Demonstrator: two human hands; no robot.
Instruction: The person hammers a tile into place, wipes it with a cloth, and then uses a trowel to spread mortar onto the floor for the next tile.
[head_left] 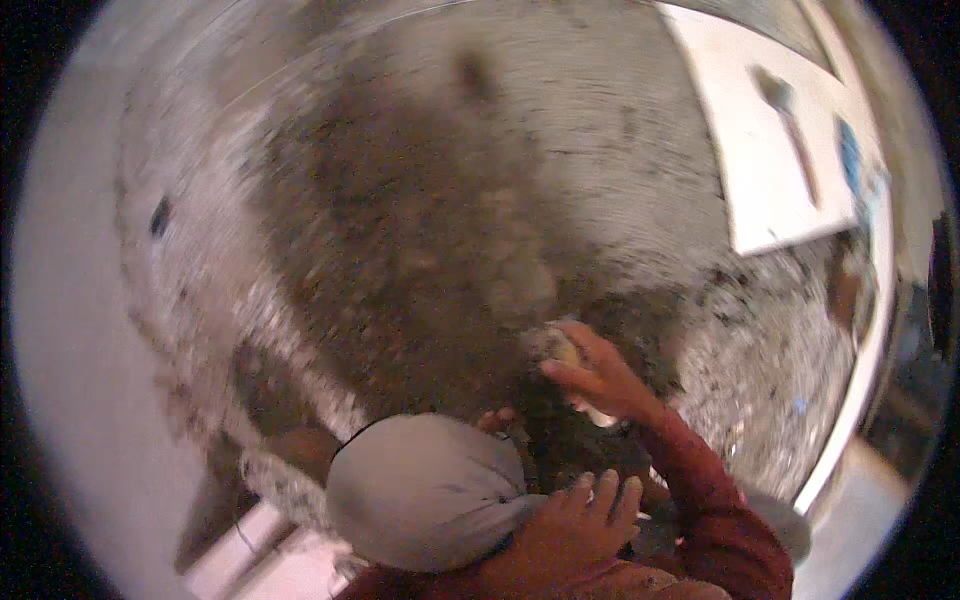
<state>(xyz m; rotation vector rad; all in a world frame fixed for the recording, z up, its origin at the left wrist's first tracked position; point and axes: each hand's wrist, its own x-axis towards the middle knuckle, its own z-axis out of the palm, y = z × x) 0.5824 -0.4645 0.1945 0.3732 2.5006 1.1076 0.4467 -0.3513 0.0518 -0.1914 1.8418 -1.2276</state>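
My right hand [598, 372], in a dark red sleeve, is closed around a small pale yellowish thing [562, 350] low over the dark ground. Its kind is hard to make out, as my fingers cover most of it and the picture is smeared. My left hand [585, 515] lies beside my bent grey-clothed knee [425, 490], fingers stretched out and apart, holding nothing. Rough, damp grey-brown mortar or earth [420, 230] spreads in front of both hands. Some toes [495, 420] show just beyond the knee.
At the upper right lies a white board [750, 190] carrying a brush-like tool [795, 135] with a long reddish-brown handle. A blue item [850, 155] sits at the board's right edge. A small dark object [160, 216] lies at the left. A pale strip [850, 420] borders the right side.
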